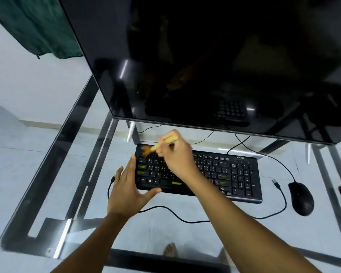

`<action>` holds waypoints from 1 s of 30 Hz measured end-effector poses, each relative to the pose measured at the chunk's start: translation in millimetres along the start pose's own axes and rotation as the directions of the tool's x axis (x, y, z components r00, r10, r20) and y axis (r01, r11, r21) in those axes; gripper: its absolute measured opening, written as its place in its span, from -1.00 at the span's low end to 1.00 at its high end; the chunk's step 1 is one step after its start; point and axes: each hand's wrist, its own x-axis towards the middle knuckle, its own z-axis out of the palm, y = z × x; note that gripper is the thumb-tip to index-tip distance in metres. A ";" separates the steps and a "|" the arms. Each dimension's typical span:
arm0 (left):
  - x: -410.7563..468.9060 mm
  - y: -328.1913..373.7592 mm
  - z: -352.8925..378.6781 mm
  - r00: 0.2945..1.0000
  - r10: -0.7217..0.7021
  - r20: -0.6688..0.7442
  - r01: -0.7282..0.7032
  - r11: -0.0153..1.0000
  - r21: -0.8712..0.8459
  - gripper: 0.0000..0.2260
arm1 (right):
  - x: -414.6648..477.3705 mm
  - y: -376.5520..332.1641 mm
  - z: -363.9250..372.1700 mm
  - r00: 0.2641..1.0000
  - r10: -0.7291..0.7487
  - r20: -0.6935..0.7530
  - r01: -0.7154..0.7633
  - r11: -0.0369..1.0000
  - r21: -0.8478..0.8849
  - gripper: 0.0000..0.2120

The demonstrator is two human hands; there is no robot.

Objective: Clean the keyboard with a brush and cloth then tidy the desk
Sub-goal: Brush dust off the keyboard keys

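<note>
The black full-size keyboard [197,172] with white key legends is lying on the clear glass tabletop [47,174], just in front of the large black monitor [205,62]. Several keys are carrying green marks. The right hand [175,156] is closing around the pale wooden handle of a small brush [161,143], and the blurred bristles are working over the keyboard's far left corner. The left hand [126,188] is spread open, gripping nothing; its fingers are lying along the left edge of the keyboard and its thumb is pressing the near edge, steadying the unit.

Step in hand, as judged: the brushing stage is under way at the far left corner. The next move is calling for brush strokes progressing rightward over the remaining rows and the number pad while the left hand is bracing the housing. No cloth is appearing in view.

A silver logo on the keyboard's upper right corner is appearing to read "acer"; key legends are too small to read reliably.

A black corded mouse [301,198] is resting to the right, and a loose black USB cable [185,215] is trailing across the glass nearby.
</note>
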 end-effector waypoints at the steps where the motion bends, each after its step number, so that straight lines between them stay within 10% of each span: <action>1: -0.2 -0.3 -0.2 1.000 -0.005 0.004 0.005 1.000 -0.004 0.07 | -3.4 0.9 1.3 0.997 0.000 0.080 0.004 0.999 -0.043 -0.93; 5: 1.3 -1.0 0.5 1.000 0.003 -0.005 -0.003 1.000 -0.019 0.07 | -6.6 13.8 -18.0 0.985 -0.019 -0.169 0.003 0.996 -0.092 -0.94; 9: 0.7 -2.7 0.8 1.000 0.017 -0.010 -0.017 1.000 -0.013 0.07 | -22.2 19.6 -28.2 0.997 0.031 0.066 -0.028 0.999 -0.039 -0.92; 13: 0.4 -1.0 0.4 1.000 0.009 -0.006 -0.009 1.000 -0.015 0.07 | -27.6 28.0 -39.3 0.987 0.020 -0.157 -0.030 0.998 -0.059 -0.86; 16: 0.2 -1.1 0.6 1.000 0.015 -0.008 -0.015 1.000 0.005 0.07 | -41.2 28.0 -33.1 0.994 0.059 0.093 -0.058 0.998 -0.017 -0.85; 20: 0.4 0.5 0.1 1.000 -0.009 0.011 0.009 1.000 -0.006 0.07 | -42.2 34.6 -42.1 0.981 0.018 -0.194 -0.023 1.000 -0.021 -0.91; 24: 0.0 -1.3 0.3 1.000 -0.003 0.007 0.002 1.000 0.003 0.07 | -48.4 33.8 -39.8 0.999 0.026 0.047 -0.023 0.997 -0.070 -0.89; 28: -0.1 0.7 0.8 1.000 -0.012 0.008 0.012 1.000 -0.007 0.07 | -47.1 37.3 -51.6 0.966 0.089 -0.244 -0.076 0.995 0.063 -0.94; 30: 0.0 2.0 -0.1 1.000 0.002 -0.004 -0.002 1.000 -0.003 0.06 | -47.6 37.6 -52.4 0.977 0.149 -0.153 -0.124 0.979 0.164 -0.95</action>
